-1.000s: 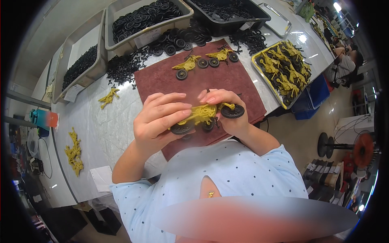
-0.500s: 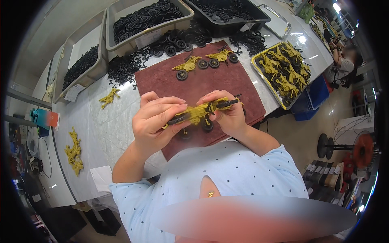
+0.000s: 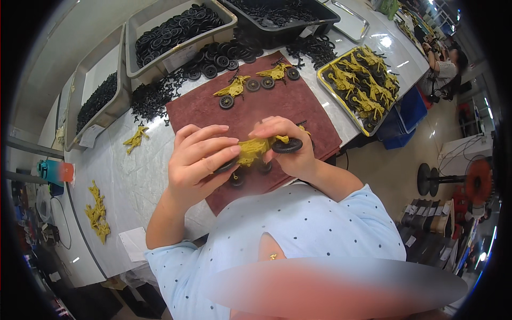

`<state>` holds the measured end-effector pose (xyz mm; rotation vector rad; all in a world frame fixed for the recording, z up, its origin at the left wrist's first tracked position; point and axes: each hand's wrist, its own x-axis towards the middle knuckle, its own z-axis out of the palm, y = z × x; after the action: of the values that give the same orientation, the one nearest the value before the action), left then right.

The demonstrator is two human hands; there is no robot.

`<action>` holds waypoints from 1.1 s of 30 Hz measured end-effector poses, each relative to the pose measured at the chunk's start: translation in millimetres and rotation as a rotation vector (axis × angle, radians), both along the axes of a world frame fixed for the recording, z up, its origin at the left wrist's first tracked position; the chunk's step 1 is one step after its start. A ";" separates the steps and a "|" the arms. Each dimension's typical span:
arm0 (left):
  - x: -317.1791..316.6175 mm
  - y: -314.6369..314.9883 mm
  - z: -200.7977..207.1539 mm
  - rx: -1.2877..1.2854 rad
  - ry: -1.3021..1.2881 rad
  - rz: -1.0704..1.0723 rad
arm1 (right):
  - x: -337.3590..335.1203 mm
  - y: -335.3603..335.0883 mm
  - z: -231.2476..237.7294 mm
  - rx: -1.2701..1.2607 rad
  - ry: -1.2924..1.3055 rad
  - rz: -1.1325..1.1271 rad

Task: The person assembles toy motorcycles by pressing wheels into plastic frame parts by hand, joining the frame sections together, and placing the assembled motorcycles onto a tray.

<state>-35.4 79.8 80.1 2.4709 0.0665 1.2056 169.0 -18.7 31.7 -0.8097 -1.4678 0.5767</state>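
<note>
Between my two hands is a yellow toy motorcycle (image 3: 252, 151) with black wheels, held above the dark red cloth (image 3: 202, 109). My left hand (image 3: 201, 157) is closed round the wheel at its left end. At the other end my right hand (image 3: 290, 146) grips it beside the second wheel (image 3: 287, 145), which shows its flat side. Fingers partly hide the toy's body. Below it, loose black wheels (image 3: 237, 177) lie on the cloth. Farther off on the cloth are a yellow motorcycle body (image 3: 232, 87) and another yellow body (image 3: 276, 72), with black wheels by them.
A grey bin of black wheels (image 3: 228, 24) stands at the back, beside a grey bin of small black parts (image 3: 124, 80) and a black bin (image 3: 320, 21). A yellow-rimmed tray (image 3: 321, 80) of toy motorcycles sits right. Yellow bodies (image 3: 97, 213) lie left. A person (image 3: 447, 69) sits far right.
The toy motorcycle has turned in my hands, so the right wheel now shows its flat side instead of its edge. The whole view has shifted slightly.
</note>
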 end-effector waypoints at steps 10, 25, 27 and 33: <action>5.2 -3.9 -9.6 0.168 0.195 0.201 | 0.7 8.0 -13.2 0.039 -0.231 -0.100; 5.1 -6.9 -20.6 0.123 0.145 0.212 | -4.7 6.9 -9.5 -0.033 -0.293 -0.120; 2.9 -8.3 -14.9 0.045 0.111 0.202 | -4.5 3.9 -2.6 -0.058 -0.304 -0.109; 1.7 -15.3 -2.2 -0.026 0.038 0.138 | -7.2 -0.4 2.7 -0.068 -0.275 -0.129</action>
<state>-33.7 64.5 78.0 2.5017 0.2654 1.2042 161.8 -19.1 34.4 -1.0609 -1.6375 0.4318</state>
